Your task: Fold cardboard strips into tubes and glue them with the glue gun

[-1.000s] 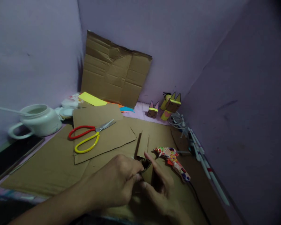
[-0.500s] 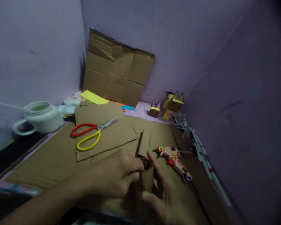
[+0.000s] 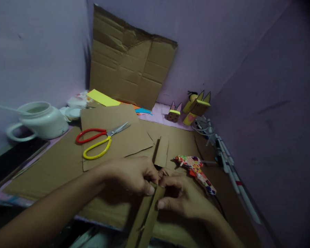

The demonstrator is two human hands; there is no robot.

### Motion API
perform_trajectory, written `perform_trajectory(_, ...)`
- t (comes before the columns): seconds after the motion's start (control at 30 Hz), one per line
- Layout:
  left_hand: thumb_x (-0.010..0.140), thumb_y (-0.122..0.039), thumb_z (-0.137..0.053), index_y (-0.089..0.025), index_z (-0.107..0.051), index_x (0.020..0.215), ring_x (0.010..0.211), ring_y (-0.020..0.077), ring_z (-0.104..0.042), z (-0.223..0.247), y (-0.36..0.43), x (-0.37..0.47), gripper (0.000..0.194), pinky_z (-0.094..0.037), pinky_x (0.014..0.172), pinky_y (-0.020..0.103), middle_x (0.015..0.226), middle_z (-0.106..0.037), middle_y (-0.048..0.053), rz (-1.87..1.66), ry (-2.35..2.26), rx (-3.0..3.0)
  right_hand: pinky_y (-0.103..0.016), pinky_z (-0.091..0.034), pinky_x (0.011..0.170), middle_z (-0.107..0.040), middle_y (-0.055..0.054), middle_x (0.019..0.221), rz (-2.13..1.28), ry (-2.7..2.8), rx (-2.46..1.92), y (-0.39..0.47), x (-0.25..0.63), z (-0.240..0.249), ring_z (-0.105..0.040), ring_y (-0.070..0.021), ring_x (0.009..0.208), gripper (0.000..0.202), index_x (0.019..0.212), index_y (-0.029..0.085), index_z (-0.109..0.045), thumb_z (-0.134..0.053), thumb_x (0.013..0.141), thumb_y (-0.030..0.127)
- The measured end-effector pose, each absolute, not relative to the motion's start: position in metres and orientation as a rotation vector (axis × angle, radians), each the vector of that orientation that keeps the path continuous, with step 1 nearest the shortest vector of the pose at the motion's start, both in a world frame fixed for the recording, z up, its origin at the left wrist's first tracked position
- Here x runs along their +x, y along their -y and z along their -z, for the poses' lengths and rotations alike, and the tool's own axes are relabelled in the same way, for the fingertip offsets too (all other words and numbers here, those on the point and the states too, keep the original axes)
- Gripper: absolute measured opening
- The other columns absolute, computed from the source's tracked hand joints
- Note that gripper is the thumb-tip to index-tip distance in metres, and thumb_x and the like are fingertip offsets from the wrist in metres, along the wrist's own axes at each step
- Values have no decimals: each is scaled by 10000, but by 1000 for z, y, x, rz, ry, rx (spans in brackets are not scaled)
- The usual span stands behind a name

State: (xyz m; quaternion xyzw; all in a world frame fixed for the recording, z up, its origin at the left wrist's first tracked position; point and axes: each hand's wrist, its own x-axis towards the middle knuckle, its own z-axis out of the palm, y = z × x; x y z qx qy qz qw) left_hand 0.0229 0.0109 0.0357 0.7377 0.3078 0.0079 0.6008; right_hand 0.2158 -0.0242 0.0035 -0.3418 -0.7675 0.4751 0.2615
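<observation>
A long folded cardboard strip (image 3: pixel 151 217) with a lengthwise gap runs from the bottom edge up to both hands. My left hand (image 3: pixel 136 175) is closed on its upper end from the left, the thumb resting on the edge. On the other side my right hand (image 3: pixel 179 193) pinches the same end, thumb on the near face and fingers curled behind. Just beyond the fingertips lies a smaller folded cardboard piece (image 3: pixel 162 151). A patterned glue gun (image 3: pixel 196 168) rests to the right of my right hand. Scissors with red and yellow handles (image 3: pixel 105 139) lie on a cardboard sheet (image 3: pixel 129 144).
At the left are a white pot (image 3: pixel 42 120) and a dark flat object (image 3: pixel 18 163). A large cardboard panel (image 3: pixel 131 58) leans on the back wall. Small cardboard figures (image 3: pixel 197 106) stand at the back right, near a row of markers (image 3: pixel 237 182).
The held cardboard has tilted, so its length now shows toward the bottom edge. My right hand's fingers have closed in around its upper end. The camera view has shifted slightly.
</observation>
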Motion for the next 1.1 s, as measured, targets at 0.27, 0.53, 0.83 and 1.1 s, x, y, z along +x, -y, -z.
perform_trajectory(0.27, 598, -146, -656, -197, -573, 676, 321, 97, -451, -12, -13, 25, 124, -375, 315, 175, 458, -517, -56, 376, -621, 1262, -190, -451, 483, -600, 25, 604, -2194, 1667, -898, 37, 220, 21, -571, -102, 516, 253, 746, 166, -671, -720, 671, 403)
perform_trajectory(0.53, 653, -51, -601, -192, -535, 529, 305, 113, -477, -8, -3, 39, 199, -399, 308, 199, 418, -530, -48, 571, -488, 1216, -208, -497, 522, -667, 19, 564, -2060, 1784, -633, 36, 219, 9, -614, -119, 496, 166, 727, 156, -728, -738, 659, 308)
perform_trajectory(0.83, 693, -17, -591, -167, -515, 532, 328, 76, -478, -5, -1, 41, 233, -394, 349, 153, 412, -499, -81, 554, -519, 1232, -200, -455, 566, -616, 2, 612, -2136, 1913, -577, 39, 215, 23, -555, -94, 545, 383, 719, 113, -689, -617, 766, 487)
perform_trajectory(1.1, 704, -5, -555, -167, -472, 510, 304, 66, -456, -7, -1, 42, 267, -370, 317, 136, 382, -466, -91, 567, -513, 1227, -210, -455, 621, -594, 1, 634, -2090, 2013, -585, 40, 215, 27, -536, -96, 591, 413, 692, 124, -660, -598, 768, 525)
